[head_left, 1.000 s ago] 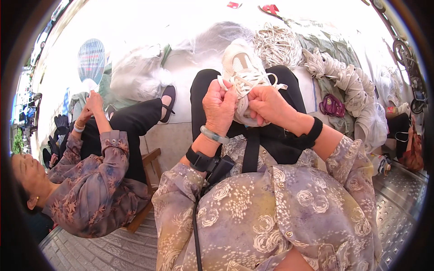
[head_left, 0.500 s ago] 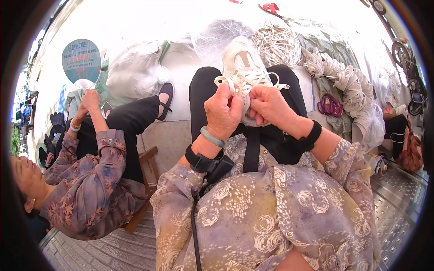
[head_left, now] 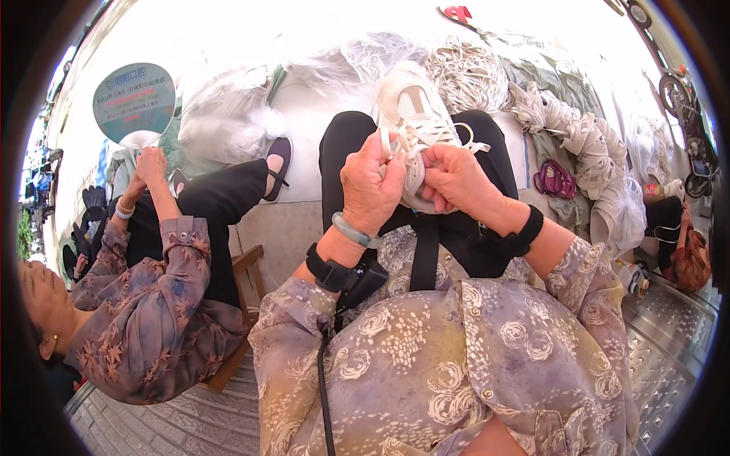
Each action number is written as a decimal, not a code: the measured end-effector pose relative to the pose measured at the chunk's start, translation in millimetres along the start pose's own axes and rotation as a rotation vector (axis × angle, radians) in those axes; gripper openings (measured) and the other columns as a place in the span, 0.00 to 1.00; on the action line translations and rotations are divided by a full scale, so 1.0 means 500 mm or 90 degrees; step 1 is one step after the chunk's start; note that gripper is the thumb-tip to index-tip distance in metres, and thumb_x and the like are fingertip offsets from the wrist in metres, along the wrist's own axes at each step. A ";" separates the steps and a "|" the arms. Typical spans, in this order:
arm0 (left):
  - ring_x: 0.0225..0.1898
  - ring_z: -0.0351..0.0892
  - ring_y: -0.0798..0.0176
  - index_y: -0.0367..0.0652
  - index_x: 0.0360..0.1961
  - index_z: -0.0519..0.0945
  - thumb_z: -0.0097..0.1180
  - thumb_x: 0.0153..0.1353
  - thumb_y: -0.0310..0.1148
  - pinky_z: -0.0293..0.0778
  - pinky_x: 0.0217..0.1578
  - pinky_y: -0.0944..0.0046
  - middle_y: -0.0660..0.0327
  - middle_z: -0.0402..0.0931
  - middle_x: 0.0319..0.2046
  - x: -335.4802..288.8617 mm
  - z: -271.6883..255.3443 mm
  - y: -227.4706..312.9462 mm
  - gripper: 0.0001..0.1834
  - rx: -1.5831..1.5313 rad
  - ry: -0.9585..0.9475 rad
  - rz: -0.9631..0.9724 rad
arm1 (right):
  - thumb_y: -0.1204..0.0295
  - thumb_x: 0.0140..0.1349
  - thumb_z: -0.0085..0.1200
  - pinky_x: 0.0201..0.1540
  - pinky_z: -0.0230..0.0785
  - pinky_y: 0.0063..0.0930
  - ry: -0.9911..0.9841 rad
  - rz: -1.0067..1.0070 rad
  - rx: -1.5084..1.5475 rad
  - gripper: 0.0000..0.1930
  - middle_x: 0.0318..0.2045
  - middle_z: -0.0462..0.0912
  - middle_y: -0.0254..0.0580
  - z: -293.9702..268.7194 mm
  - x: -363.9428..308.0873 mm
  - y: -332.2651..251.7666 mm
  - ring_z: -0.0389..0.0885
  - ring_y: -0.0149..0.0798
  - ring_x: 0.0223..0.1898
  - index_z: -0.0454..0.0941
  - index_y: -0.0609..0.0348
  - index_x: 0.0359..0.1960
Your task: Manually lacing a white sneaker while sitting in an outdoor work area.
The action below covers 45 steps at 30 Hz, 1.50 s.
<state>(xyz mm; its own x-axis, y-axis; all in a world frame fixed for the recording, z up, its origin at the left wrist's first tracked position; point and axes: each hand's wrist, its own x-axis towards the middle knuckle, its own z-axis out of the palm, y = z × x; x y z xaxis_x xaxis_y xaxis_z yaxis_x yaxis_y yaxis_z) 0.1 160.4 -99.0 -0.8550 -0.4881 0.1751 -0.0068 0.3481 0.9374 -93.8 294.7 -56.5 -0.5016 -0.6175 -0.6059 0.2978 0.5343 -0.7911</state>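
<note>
A white sneaker (head_left: 411, 99) rests on my lap between my black-trousered knees, toe pointing away from me. Its cream shoelace (head_left: 432, 134) crosses the upper, with a loose loop sticking out to the right. My left hand (head_left: 371, 185) is closed in a pinch on the shoelace at the left side of the shoe's opening. My right hand (head_left: 461, 181) has its thumb and fingers closed on the sneaker's collar, close to the left fingertips. What lies right under the right fingertips is hidden.
A large heap of cream laces (head_left: 466, 76) lies beyond my right knee, with bundled laces (head_left: 597, 148) beside it. A purple bundle (head_left: 556, 178) and clear plastic bags (head_left: 224, 114) lie around. At left, another person holds a round fan (head_left: 135, 105); someone else sits far right.
My left hand has shifted slightly left and down, its fingers still pinching the shoelace. The right hand stays nearly in place. The neighbour's fan has tilted and moved a little.
</note>
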 end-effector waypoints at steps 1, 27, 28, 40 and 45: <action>0.28 0.74 0.75 0.37 0.44 0.73 0.52 0.59 0.24 0.71 0.31 0.73 0.62 0.79 0.27 0.002 0.003 -0.002 0.11 -0.001 0.000 0.000 | 0.73 0.61 0.50 0.13 0.63 0.13 0.000 0.001 -0.001 0.04 0.18 0.75 0.31 0.001 0.000 0.001 0.71 0.21 0.12 0.73 0.61 0.34; 0.31 0.74 0.50 0.41 0.32 0.68 0.51 0.46 0.27 0.60 0.39 0.53 0.56 0.73 0.23 0.005 0.071 0.007 0.10 0.157 0.077 0.100 | 0.75 0.64 0.46 0.11 0.58 0.13 -0.006 -0.099 0.015 0.06 0.17 0.75 0.33 -0.032 0.004 0.065 0.69 0.23 0.10 0.74 0.61 0.30; 0.30 0.74 0.50 0.41 0.31 0.67 0.51 0.46 0.26 0.60 0.39 0.53 0.56 0.73 0.23 0.006 0.070 0.003 0.10 0.138 0.094 0.090 | 0.74 0.65 0.46 0.11 0.57 0.13 -0.002 -0.096 0.015 0.07 0.17 0.75 0.32 -0.028 0.009 0.062 0.69 0.22 0.10 0.74 0.61 0.30; 0.16 0.69 0.66 0.37 0.21 0.74 0.56 0.53 0.29 0.66 0.22 0.65 0.59 0.69 0.14 0.021 0.073 -0.020 0.08 -0.205 0.125 -0.165 | 0.72 0.63 0.49 0.21 0.51 0.14 -0.011 -0.179 -0.143 0.07 0.17 0.71 0.24 -0.054 -0.020 0.052 0.62 0.16 0.19 0.74 0.61 0.27; 0.17 0.67 0.69 0.36 0.22 0.75 0.55 0.54 0.28 0.66 0.22 0.66 0.58 0.69 0.15 0.027 0.067 -0.007 0.07 -0.240 0.140 -0.177 | 0.69 0.63 0.50 0.19 0.51 0.13 -0.071 -0.119 -0.110 0.08 0.17 0.72 0.25 -0.114 -0.043 0.050 0.63 0.17 0.17 0.75 0.59 0.28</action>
<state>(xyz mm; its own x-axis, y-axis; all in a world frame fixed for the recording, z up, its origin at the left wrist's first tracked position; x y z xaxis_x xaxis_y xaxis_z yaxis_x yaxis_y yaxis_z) -28.9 179.7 -109.9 -0.7178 -0.6922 -0.0751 0.0041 -0.1121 0.9937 -121.6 354.4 -58.5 -0.4386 -0.7693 -0.4645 0.0606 0.4904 -0.8694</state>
